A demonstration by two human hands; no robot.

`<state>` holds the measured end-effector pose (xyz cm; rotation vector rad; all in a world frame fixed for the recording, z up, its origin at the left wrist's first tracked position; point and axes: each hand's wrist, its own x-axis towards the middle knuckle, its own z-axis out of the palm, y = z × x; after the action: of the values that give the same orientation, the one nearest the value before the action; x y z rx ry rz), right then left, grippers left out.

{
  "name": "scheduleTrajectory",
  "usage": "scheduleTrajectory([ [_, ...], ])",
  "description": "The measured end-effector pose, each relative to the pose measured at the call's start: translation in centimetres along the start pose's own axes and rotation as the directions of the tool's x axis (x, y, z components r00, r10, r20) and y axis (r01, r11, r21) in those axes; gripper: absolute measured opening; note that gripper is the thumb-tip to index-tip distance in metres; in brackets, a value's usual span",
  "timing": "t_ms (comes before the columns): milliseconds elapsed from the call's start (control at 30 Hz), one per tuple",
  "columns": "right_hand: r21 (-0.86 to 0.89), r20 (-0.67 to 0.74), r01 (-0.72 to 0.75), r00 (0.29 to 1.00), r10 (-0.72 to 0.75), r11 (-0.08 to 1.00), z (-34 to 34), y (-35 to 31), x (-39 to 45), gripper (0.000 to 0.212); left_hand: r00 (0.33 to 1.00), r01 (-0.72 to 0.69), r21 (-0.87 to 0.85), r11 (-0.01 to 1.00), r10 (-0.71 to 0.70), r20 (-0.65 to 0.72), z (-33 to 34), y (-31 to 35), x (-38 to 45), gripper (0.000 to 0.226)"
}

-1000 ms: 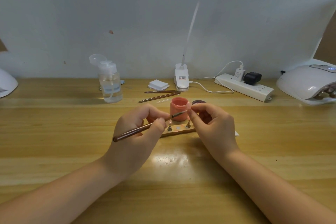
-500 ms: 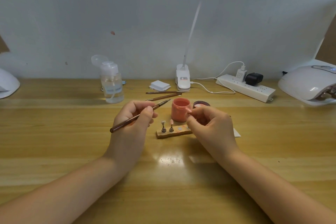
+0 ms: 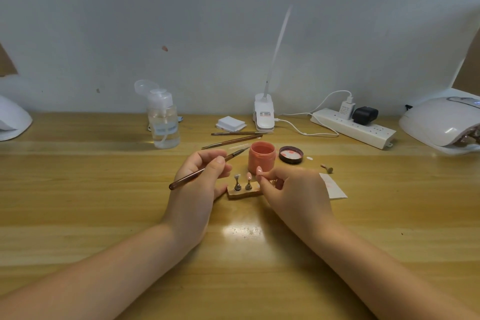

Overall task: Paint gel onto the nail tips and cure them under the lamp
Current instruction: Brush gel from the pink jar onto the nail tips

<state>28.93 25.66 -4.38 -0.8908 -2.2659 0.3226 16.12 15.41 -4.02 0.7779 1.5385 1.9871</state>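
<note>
My left hand (image 3: 200,179) grips a brown gel brush (image 3: 207,168), its bristles pointing toward the open pink gel jar (image 3: 261,156). My right hand (image 3: 291,189) pinches a small stand carrying a pink nail tip (image 3: 259,171), held just above the right end of the wooden holder block (image 3: 242,193). Two more stands rise from the block: one with a pale tip (image 3: 237,181), one with a pink tip (image 3: 248,180). The white curing lamp (image 3: 444,122) sits at the far right edge of the table.
The jar's lid (image 3: 291,154) lies right of the jar. Two spare brushes (image 3: 233,138), a pad stack (image 3: 230,123), a clear pump bottle (image 3: 163,122), a desk lamp clip base (image 3: 264,115) and a power strip (image 3: 353,127) line the back. A loose stand (image 3: 327,169) and paper (image 3: 332,187) lie right.
My left hand drew the brush away from the nail tip, up and to the left. My right hand lowered the pink tip on its stand toward the block.
</note>
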Motion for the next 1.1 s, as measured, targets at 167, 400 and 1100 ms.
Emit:
scheduleTrajectory([
  [167,-0.123,0.095,-0.031,0.995,0.043,0.992,0.2,-0.1,0.3,0.029,1.000,-0.015,0.005,1.000,0.015,0.019,0.0,0.0,-0.1,0.025],
  [400,-0.238,0.074,0.064,0.996,-0.047,0.969,-0.1,0.1,-0.4,0.033,0.999,-0.035,0.006,0.999,0.035,0.031,0.0,0.0,-0.5,0.025],
  [1100,0.155,-0.120,0.158,0.983,-0.140,0.975,-1.3,0.2,-0.3,0.011,0.919,-0.376,0.198,0.905,0.337,0.205,-0.2,1.1,-1.6,0.009],
])
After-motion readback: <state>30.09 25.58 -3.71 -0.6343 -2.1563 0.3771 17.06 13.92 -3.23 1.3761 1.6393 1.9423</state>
